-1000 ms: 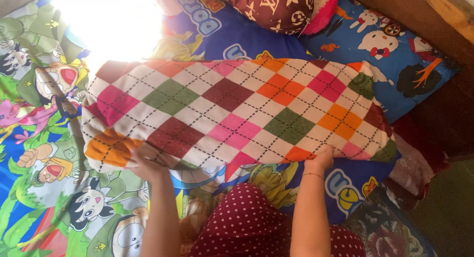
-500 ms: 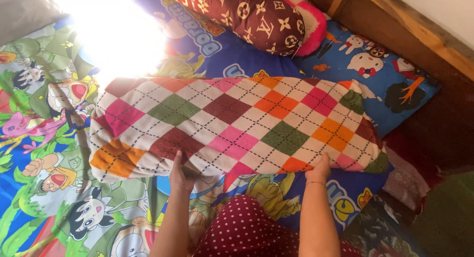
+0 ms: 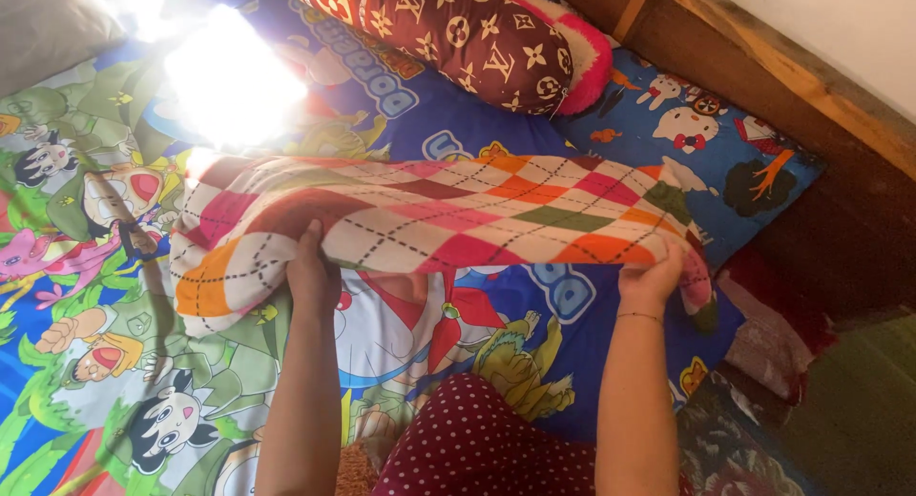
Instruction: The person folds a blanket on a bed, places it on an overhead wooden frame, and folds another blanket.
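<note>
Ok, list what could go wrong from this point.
The left hand grips the checked blanket away from its left end, so that end sags and could bunch. The right hand pinches only the edge, which might slip. Sun glare on the cartoon bedsheet could hide the far edge.

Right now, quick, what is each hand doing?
Left hand: closed on the near edge of the checked blanket.
Right hand: closed on the same edge, lifting it.
</note>
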